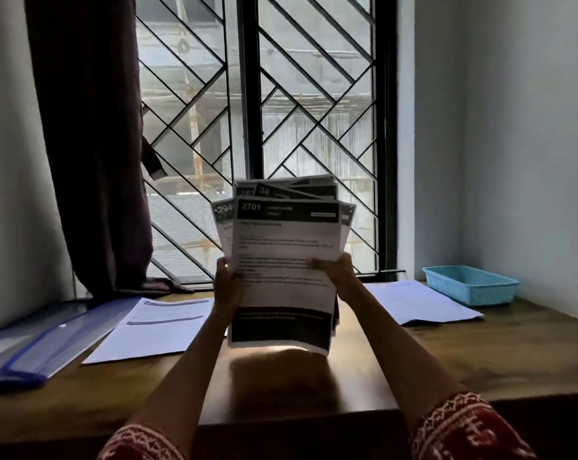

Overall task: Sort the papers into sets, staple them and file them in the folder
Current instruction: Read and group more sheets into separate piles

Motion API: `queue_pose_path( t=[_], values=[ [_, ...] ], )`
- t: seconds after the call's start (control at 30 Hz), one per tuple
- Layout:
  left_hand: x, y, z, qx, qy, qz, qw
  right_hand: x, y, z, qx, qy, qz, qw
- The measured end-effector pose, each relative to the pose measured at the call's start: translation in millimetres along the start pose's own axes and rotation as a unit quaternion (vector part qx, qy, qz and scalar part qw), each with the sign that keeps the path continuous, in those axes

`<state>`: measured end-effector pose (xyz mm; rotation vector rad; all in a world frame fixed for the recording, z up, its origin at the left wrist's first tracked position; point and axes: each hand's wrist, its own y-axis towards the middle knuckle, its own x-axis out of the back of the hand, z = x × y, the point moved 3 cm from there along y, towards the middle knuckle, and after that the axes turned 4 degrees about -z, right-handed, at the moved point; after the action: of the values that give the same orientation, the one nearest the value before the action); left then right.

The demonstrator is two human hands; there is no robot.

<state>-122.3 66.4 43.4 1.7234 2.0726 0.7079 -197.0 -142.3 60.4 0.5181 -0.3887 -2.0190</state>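
A fanned stack of printed papers (282, 257) with dark header bands stands upright above the middle of the wooden table (480, 356); the front sheet reads 2701. My left hand (227, 283) grips the stack's left edge. My right hand (339, 273) grips its right edge, thumb on the front sheet. A blue transparent folder (39, 340) lies flat at the table's left. A printed sheet (155, 325) lies next to the folder. A white set of papers (417, 302) lies at the right. No stapler is in view.
A light blue plastic basket (470, 283) sits at the table's back right corner by the wall. A dark curtain (92, 144) hangs at the left of the barred window (281, 94) behind the table.
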Motion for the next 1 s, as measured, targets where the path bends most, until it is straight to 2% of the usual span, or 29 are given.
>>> queue_pose_path(
  t=[0.23, 0.4, 0.57, 0.63, 0.77, 0.87, 1.0],
  values=[
    [7, -1, -19, 0.004, -0.034, -0.028, 0.999, 0, -5, 29, 0.021, 0.012, 0.023, 0.999],
    [10, -7, -22, -0.015, -0.014, -0.023, 1.0, 5, -9, 20, 0.013, 0.073, -0.022, 0.997],
    [5, -6, -35, -0.069, 0.004, -0.006, 0.998, -4, -8, 15, 0.016, 0.003, -0.066, 0.998],
    [5, -2, -46, -0.065, -0.013, -0.008, 0.998, -7, -3, 24, 0.033, -0.012, -0.09, 0.995],
    [10, 5, -60, -0.05, -0.033, -0.02, 0.998, -8, -2, 42, 0.066, 0.002, -0.083, 0.994],
    [10, 4, -50, -0.054, -0.006, -0.028, 0.998, -2, -5, 34, 0.08, -0.031, -0.121, 0.989],
    [4, -11, -25, -0.03, 0.024, -0.025, 0.999, -1, -11, 4, 0.03, -0.067, -0.122, 0.99]
  ],
)
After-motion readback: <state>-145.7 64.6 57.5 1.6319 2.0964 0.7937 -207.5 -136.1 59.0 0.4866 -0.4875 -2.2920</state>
